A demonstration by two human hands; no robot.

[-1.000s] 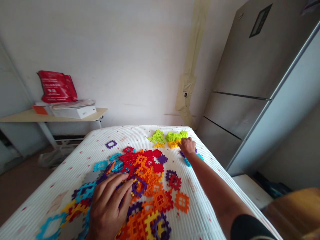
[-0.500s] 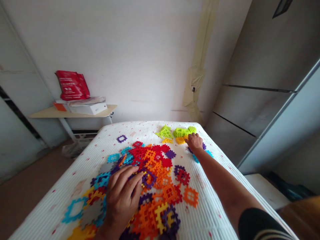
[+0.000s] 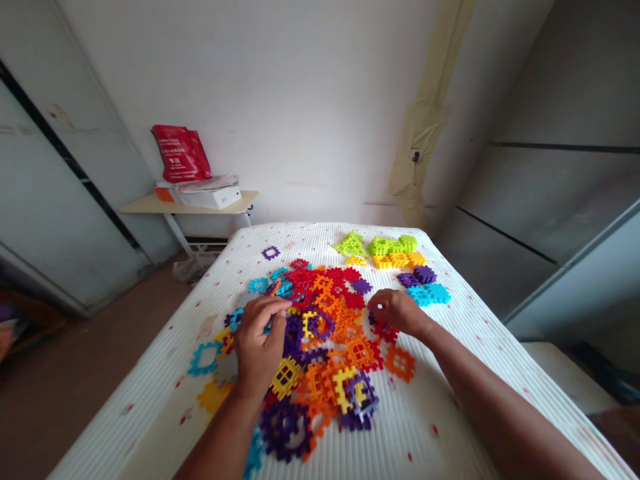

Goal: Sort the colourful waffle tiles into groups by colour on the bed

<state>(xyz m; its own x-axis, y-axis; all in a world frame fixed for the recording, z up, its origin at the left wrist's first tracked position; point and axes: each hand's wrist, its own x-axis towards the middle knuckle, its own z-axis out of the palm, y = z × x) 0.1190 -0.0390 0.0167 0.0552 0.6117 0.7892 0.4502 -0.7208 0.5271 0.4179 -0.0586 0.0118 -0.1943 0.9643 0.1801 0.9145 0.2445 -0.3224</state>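
Note:
My left hand (image 3: pixel 261 343) is over the left side of a pile of flat plastic interlocking pieces (image 3: pixel 320 380). Its fingers are bent, with thumb and index tips close together. Anything between them is hidden. At the pile's right edge, my right hand (image 3: pixel 400 311) curls its fingers into a ring just above a red interlocking piece (image 3: pixel 387 332) and a purple one. I cannot make out anything in its fingertips. Near the left hand lie a yellow window-shaped piece (image 3: pixel 285 377) and a light-blue square frame (image 3: pixel 204 359).
Sorted groups line the table's far right: green pieces (image 3: pixel 393 245), yellow pieces (image 3: pixel 399 260), purple pieces (image 3: pixel 425 274) and light-blue pieces (image 3: pixel 429 294). A green pointed shape (image 3: pixel 351 244) and a lone purple frame (image 3: pixel 271 253) lie farther back. A side table (image 3: pixel 145 204) holds a red bag (image 3: pixel 181 153).
My right hand has come back from the yellow group to the pile's right edge, leaving yellow pieces in a row. My left hand's fingers have drawn together. The view has shifted left.

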